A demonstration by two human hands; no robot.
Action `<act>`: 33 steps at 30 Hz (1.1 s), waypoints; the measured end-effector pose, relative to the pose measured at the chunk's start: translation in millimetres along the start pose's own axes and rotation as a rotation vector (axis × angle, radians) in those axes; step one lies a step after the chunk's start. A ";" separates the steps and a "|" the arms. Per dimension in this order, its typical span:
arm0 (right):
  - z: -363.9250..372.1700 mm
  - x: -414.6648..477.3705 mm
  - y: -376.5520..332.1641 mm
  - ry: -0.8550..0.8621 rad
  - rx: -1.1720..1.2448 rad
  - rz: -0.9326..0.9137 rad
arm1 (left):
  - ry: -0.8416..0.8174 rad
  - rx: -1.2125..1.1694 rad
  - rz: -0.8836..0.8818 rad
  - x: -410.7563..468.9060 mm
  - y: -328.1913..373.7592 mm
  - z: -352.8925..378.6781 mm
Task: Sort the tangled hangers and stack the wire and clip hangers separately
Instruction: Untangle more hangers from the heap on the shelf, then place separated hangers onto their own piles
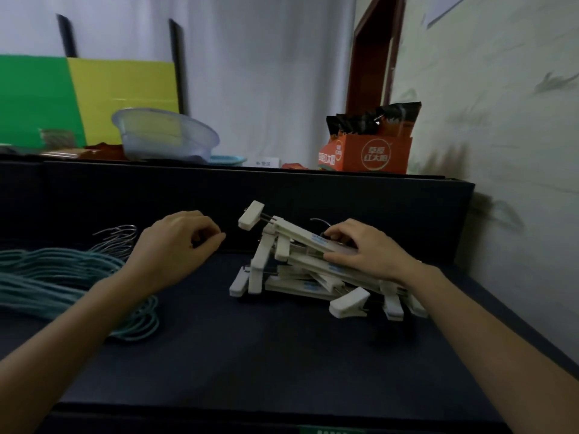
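Note:
A pile of white clip hangers point(300, 274) lies on the dark table point(250, 355), right of centre, with clips sticking out at both ends. My right hand point(363, 249) rests on top of the pile and grips the uppermost clip hanger point(297, 234), which tilts up to the left. A stack of teal wire hangers point(53, 277) lies at the left, metal hooks pointing to the back. My left hand point(175, 249) hovers between the two piles with curled fingers and holds nothing.
A dark raised panel point(219, 195) runs behind the table. On the shelf beyond stand a clear plastic basin point(166, 136), an orange carton point(366, 155) with dark packets, and green and yellow boards point(78, 98). A wall stands close on the right.

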State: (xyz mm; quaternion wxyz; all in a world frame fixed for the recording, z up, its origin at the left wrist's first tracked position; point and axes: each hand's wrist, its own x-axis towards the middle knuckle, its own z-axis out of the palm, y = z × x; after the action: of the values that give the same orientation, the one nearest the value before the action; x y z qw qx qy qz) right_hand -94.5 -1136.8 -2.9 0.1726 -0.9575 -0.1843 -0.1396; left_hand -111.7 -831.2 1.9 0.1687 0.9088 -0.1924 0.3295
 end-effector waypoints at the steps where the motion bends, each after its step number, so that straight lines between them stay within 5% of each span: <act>1: -0.9 -0.1 -2.3 0.029 -0.003 -0.004 | -0.010 0.016 -0.018 -4.6 -2.7 -2.0; 7: -3.6 9.5 -47.6 0.157 -0.033 -0.162 | -0.054 0.138 -0.114 -38.6 -27.4 -27.4; 17: 47.4 33.7 -187.0 0.011 0.067 -0.445 | -0.022 0.306 -0.229 -121.6 -100.6 -95.8; 33: 178.8 60.4 -438.0 -0.141 0.158 -0.494 | -0.106 0.430 -0.397 -270.4 -252.9 -239.9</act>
State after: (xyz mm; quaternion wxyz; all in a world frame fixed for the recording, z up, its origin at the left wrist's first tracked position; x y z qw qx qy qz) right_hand -179.9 -667.9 -21.9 0.1940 -0.8744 -0.4345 -0.0955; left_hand -314.9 -443.0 -48.9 0.0230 0.9596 0.0546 0.2752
